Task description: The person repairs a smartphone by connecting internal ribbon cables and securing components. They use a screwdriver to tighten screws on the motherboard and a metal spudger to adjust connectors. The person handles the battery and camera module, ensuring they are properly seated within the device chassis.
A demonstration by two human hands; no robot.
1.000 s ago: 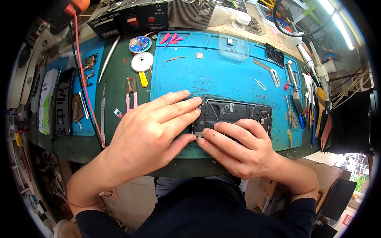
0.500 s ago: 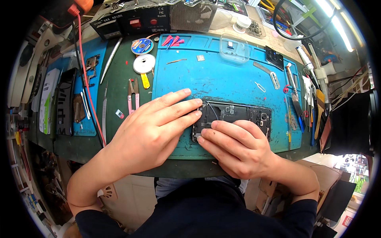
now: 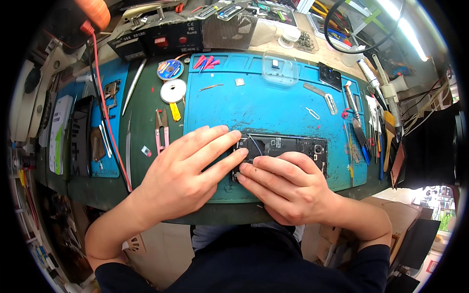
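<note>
An opened smartphone (image 3: 293,142), its dark insides showing, lies lengthwise on the blue mat (image 3: 273,110). A thin dark cable (image 3: 255,144) slants across its left part. My left hand (image 3: 183,163) reaches over the phone's left end, fingers stretched out and slightly apart, with fingertips resting on it. Beside these, my right hand (image 3: 293,188) has its fingers drawn together at the phone's lower left corner. Whatever lies between those fingertips is hidden. Both hands cover part of the phone's near edge.
Pink-handled snippers (image 3: 161,129), solder spools (image 3: 173,91) and tweezers (image 3: 128,146) lie left. A clear plastic box (image 3: 280,68), a dark camera-bearing panel (image 3: 330,75), a SIM pin (image 3: 312,113) and a brush (image 3: 389,132) sit farther back or right. A black power unit (image 3: 168,41) stands behind.
The whole view has shifted slightly, so the bench sits lower. One left finger has moved right, farther onto the phone, spreading from its neighbour. My right hand stays at the same corner.
</note>
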